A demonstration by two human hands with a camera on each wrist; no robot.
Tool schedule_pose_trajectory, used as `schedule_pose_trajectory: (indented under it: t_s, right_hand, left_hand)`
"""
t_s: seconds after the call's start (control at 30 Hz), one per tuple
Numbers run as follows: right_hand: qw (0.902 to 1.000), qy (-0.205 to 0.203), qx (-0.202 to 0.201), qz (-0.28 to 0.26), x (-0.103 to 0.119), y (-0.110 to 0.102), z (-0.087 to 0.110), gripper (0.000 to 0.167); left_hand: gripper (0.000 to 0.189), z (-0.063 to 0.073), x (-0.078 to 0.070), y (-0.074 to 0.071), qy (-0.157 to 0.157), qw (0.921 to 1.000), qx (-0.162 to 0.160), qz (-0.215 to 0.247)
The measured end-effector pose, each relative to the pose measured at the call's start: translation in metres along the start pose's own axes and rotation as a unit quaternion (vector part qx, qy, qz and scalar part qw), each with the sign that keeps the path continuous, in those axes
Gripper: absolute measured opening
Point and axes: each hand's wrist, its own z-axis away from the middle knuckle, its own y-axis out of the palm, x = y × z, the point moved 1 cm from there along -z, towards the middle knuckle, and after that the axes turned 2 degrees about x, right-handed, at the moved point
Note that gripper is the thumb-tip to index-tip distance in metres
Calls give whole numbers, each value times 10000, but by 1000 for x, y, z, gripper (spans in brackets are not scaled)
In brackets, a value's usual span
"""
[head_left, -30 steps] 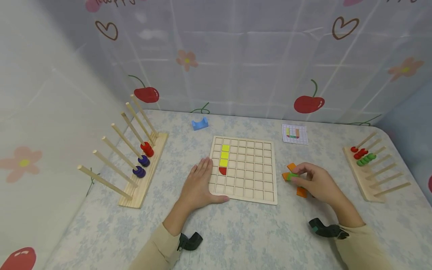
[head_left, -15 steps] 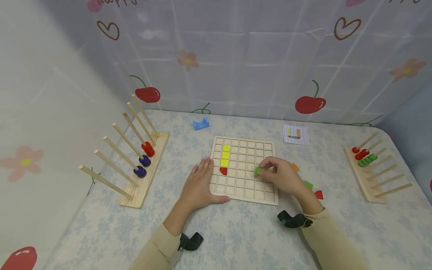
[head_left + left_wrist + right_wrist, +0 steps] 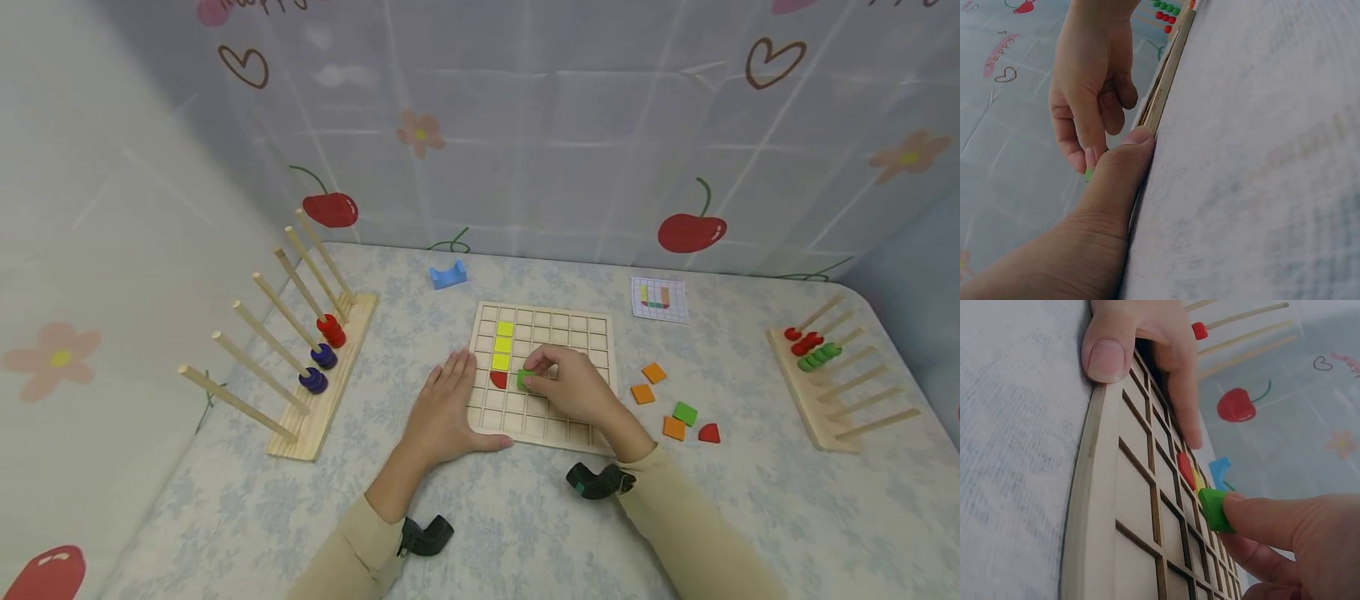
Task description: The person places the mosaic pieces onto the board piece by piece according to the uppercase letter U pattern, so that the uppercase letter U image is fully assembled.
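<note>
A wooden grid board (image 3: pixel 555 431) lies mid-table, with a column of yellow square tiles (image 3: pixel 503 344) and a red quarter-round tile (image 3: pixel 498 380) below them. My right hand (image 3: pixel 572 385) pinches a green square tile (image 3: pixel 1215 509) between thumb and fingers, over the cell just right of the red tile. Straight-fingered, my left hand (image 3: pixel 444 417) rests at the board's left edge, its thumb along the front edge. In the left wrist view the left thumb (image 3: pixel 1124 162) presses the board's rim, and only a sliver of the green tile shows.
Right of the board lie orange tiles (image 3: pixel 642 393), another green tile (image 3: pixel 685 413) and a red quarter-round tile (image 3: pixel 708 433). A pattern card (image 3: pixel 660 300) and a blue curved block (image 3: pixel 447 275) sit behind. Peg racks with beads stand left (image 3: pixel 360 333) and right (image 3: pixel 817 417).
My right hand has taken the green tile from the loose tiles and carried it left across the board, next to the red tile. The left hand has stayed in place.
</note>
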Motion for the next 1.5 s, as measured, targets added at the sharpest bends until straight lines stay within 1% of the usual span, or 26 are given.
schedule_pose_trajectory:
  t_s: [0.17,0.4,0.63,0.8,1.03,1.1,1.17,1.3,1.4,1.5]
  right_hand:
    - [9999,61,-63,73,4,7,-4,9]
    - [9997,207,-24,121,4,12,-5,10]
    - [9992,78,-110,386,4,14,-4,8]
    - [9985,80,-135,530,3,15,-2,10]
    - [9944,-85,-160,1041,6,15,2,14]
    - [9935,-153,-123,1119,6,14,4,15]
    - [9940,-181,-64,1073,5,11,7,19]
    - [9966,-190,16,807,1,2,15,24]
    - [9980,-156,25,611,-4,-8,22,23]
    - [9984,-139,-13,554,-10,-19,28,22]
  left_hand:
    - [138,-1,0,0,22,10000,-3,8]
    - [139,-2,0,2,53,10000,-24,-54]
    - [139,-1,0,2,90,9999,-63,-41]
    - [138,-1,0,1,87,9999,-49,-7]
    - [139,-1,0,2,29,10000,43,12]
    - [139,-1,0,2,9,10000,65,12]
    - [139,-1,0,2,-3,10000,76,7]
    - [140,-1,0,2,-23,10000,90,27]
    - [140,-1,0,2,-42,9999,98,30]
    - [140,-1,0,2,-68,9999,103,5]
